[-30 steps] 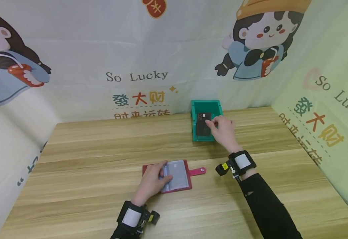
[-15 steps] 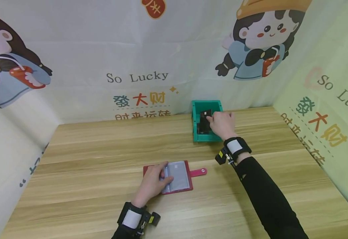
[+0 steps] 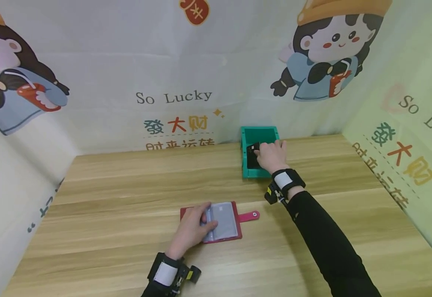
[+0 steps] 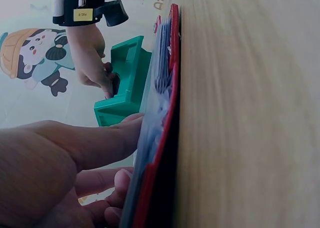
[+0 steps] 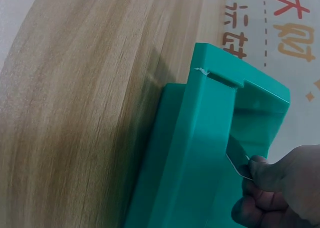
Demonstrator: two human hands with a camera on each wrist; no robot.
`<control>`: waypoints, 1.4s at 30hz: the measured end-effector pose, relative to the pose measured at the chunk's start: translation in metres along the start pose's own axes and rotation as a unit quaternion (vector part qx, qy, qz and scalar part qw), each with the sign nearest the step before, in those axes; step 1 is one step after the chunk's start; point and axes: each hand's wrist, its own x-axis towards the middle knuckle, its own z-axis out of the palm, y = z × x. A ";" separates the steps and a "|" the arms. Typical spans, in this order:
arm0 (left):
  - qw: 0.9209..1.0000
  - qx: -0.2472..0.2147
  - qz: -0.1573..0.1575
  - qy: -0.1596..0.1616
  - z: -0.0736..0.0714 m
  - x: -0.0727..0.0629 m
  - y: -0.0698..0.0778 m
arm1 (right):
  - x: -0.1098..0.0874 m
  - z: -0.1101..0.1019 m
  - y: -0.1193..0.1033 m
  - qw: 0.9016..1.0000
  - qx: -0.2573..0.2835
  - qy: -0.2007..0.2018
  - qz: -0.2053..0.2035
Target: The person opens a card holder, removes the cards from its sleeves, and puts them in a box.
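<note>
Head view: green bin [image 3: 246, 171] stands at far side of wooden table [image 3: 126, 181], holding black cards [image 3: 252, 161]. Right hand [image 3: 271, 156] reaches into bin, fingers pinching one black card [image 3: 253, 147], tilted, dark face with small light mark. Near centre, red card holder [image 3: 234, 218] lies open, clear sleeves up, snap tab to the right. Left hand [image 3: 191, 229] rests on its left half, fingers straight and flat.

Left hand [image 3: 191, 227] flat, fingers straight, right hand [image 3: 271, 156] extended forward, fingers curled in a pinching grip
</note>
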 end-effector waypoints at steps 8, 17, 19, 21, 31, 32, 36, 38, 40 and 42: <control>1.000 -0.005 0.002 -0.002 0.003 -0.001 -0.003 | 0.002 0.011 -0.004 0.998 -0.030 -0.052 0.006; 1.000 0.005 0.007 0.003 0.003 0.001 -0.003 | 0.005 0.017 -0.007 0.994 -0.093 -0.064 -0.007; 1.000 0.005 0.005 0.001 0.002 0.001 -0.003 | 0.005 0.017 -0.007 0.991 -0.109 -0.072 -0.012; 1.000 0.004 0.006 0.002 0.002 0.001 -0.002 | 0.005 0.016 -0.008 0.990 -0.119 -0.078 -0.017; 1.000 0.003 0.023 0.009 0.000 0.000 0.001 | -0.012 0.005 -0.011 0.995 -0.055 0.061 -0.056; 1.000 0.004 0.022 0.009 0.000 0.000 0.001 | -0.019 0.005 -0.012 0.993 -0.025 0.102 -0.062; 1.000 0.005 0.023 0.011 0.000 0.000 0.000 | -0.057 0.010 -0.022 0.962 0.111 0.222 -0.114; 1.000 0.005 0.024 0.013 -0.001 0.000 -0.001 | -0.078 0.017 -0.029 0.949 0.179 0.216 -0.146; 1.000 0.003 0.024 0.016 -0.001 0.000 -0.001 | -0.097 0.026 -0.035 0.940 0.251 0.158 -0.166; 1.000 0.002 0.021 0.016 0.000 0.000 -0.001 | -0.112 0.036 -0.040 0.929 0.319 0.076 -0.171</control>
